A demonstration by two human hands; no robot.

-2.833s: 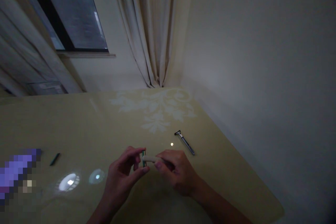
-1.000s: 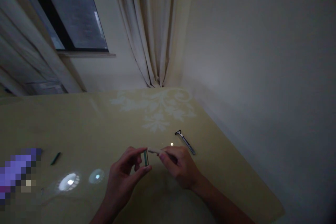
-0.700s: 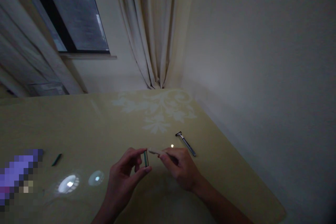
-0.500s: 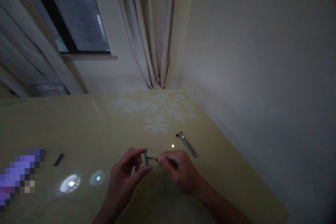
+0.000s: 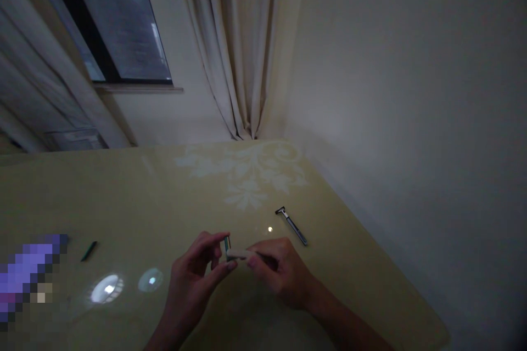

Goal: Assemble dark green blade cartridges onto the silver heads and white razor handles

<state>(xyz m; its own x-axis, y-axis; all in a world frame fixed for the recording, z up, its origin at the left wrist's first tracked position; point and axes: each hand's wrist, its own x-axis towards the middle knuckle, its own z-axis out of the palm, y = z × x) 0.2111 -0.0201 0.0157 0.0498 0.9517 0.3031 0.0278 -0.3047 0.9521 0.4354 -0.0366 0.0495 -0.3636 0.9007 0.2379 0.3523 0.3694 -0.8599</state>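
Between thumb and fingertips, my left hand (image 5: 197, 274) pinches the ends of a small dark razor cartridge (image 5: 226, 243), which stands upright with a greenish strip on it. My right hand (image 5: 282, 271) is closed around a slim tool (image 5: 239, 254) with a pale front part and a darker rear; its kind is hard to make out. The tool's tip is at the lower part of the cartridge, close to my left thumb. Beyond my right hand a razor (image 5: 292, 226) lies on the table, its head pointing away.
The glossy yellowish table (image 5: 197, 197) has a pale floral pattern at its far end. A small dark piece (image 5: 89, 251) lies at the left, near a pixelated purple object (image 5: 28, 271). A wall (image 5: 411, 120) runs along the right; curtains (image 5: 242, 38) and a window (image 5: 119, 16) stand behind.
The tool in my right hand has moved down along the cartridge, from its middle to its lower end. My left hand keeps its pinch in nearly the same place.
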